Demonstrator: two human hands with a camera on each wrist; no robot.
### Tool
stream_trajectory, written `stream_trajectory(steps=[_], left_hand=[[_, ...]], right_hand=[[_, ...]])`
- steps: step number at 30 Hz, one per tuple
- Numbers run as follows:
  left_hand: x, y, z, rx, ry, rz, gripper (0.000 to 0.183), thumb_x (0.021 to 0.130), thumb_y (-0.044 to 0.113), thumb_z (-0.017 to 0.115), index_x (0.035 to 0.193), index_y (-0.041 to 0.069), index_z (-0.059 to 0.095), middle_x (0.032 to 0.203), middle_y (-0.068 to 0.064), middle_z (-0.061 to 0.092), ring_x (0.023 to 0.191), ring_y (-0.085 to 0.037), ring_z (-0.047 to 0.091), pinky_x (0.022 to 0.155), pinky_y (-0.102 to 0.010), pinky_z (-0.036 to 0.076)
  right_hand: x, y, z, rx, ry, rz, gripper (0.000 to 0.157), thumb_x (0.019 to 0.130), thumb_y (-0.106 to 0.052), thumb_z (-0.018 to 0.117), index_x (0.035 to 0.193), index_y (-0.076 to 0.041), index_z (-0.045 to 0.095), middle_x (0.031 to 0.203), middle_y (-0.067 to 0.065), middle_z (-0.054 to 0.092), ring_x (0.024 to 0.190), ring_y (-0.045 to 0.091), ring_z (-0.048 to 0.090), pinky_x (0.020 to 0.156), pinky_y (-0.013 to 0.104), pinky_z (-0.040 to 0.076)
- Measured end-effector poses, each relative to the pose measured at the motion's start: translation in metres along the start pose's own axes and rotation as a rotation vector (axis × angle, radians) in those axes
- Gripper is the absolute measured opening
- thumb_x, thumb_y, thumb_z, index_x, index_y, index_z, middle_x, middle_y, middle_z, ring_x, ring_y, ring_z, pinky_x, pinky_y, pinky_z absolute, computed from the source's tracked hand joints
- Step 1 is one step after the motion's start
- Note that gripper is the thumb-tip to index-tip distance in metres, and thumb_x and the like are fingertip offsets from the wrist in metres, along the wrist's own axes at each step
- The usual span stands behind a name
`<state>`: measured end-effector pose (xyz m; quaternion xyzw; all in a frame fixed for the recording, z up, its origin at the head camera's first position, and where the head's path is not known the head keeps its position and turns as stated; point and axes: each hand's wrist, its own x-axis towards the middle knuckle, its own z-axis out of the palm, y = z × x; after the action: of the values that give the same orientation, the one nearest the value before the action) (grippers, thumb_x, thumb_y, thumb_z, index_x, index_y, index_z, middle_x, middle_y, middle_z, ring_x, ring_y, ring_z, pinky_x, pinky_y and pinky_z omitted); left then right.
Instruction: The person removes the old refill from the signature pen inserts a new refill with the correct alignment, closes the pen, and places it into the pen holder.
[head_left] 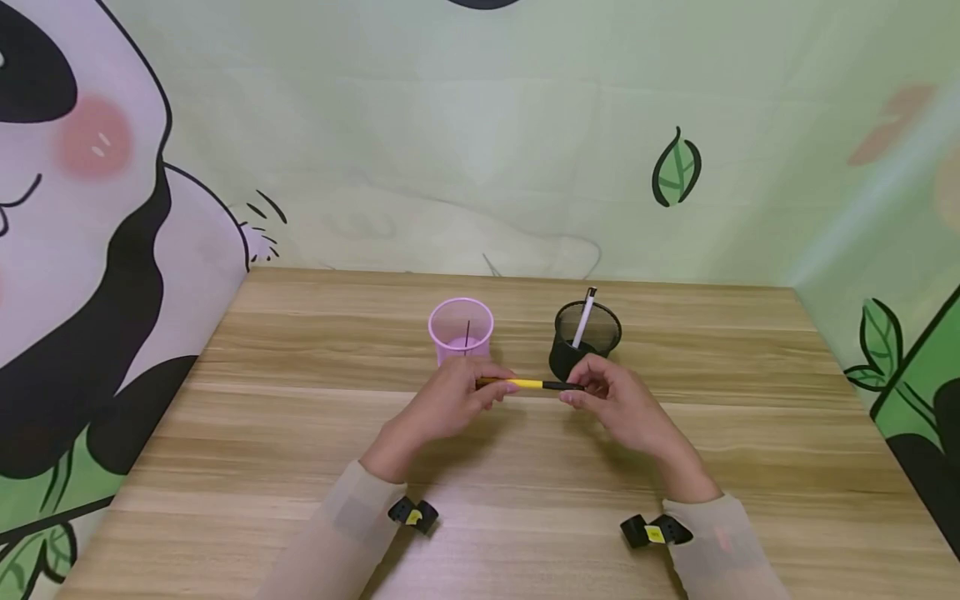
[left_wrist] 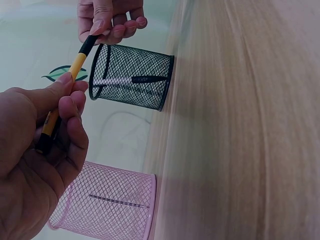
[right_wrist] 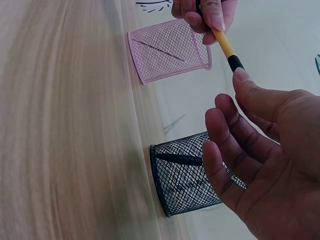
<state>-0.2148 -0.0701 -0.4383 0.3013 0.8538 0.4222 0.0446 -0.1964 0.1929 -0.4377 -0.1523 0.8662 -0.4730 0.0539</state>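
A yellow pen (head_left: 528,384) with black ends lies level between both hands, above the table. My left hand (head_left: 453,400) pinches its yellow barrel between thumb and fingers. At the other end, my right hand (head_left: 626,408) pinches the ribbed black grip. Just beyond the left hand stands a pink mesh cup (head_left: 448,321) with a thin dark stick (head_left: 467,333) leaning inside. Behind the right hand is a black mesh cup (head_left: 557,360), holding a white pen (head_left: 583,321) whose black grip (left_wrist: 145,79) shows through the mesh in the left wrist view.
The wood-grain table (head_left: 517,517) runs back to a pale green wall cloth (head_left: 465,167) printed with a panda and leaves. Both cups stand upright near the table's far edge, with a gap between them. Small black devices (head_left: 656,531) sit on the sleeves.
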Motion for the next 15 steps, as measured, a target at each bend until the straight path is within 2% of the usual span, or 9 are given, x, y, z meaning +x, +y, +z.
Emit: stream_trajectory(steps=[9, 15], left_hand=[[0.0008, 0.0, -0.0002, 0.013, 0.002, -0.005, 0.015, 0.095, 0.025, 0.061, 0.099, 0.016, 0.073, 0.076, -0.009, 0.067, 0.063, -0.007, 0.056, 0.058, -0.023, 0.049], [-0.0001, 0.0014, -0.001, 0.008, -0.002, -0.014, 0.016, 0.095, 0.026, 0.061, 0.099, 0.016, 0.073, 0.078, -0.009, 0.067, 0.064, -0.008, 0.057, 0.058, -0.023, 0.049]], right_hand=[[0.0001, -0.0004, 0.0004, -0.014, 0.0, 0.019, 0.028, 0.082, -0.036, 0.076, 0.099, -0.02, 0.061, 0.087, 0.0, 0.064, 0.077, 0.019, 0.058, 0.067, 0.026, 0.048], [-0.0002, -0.0008, 0.0006, 0.011, -0.047, 0.043, 0.024, 0.093, -0.039, 0.063, 0.096, -0.015, 0.064, 0.084, 0.006, 0.066, 0.08, 0.025, 0.061, 0.068, 0.029, 0.05]])
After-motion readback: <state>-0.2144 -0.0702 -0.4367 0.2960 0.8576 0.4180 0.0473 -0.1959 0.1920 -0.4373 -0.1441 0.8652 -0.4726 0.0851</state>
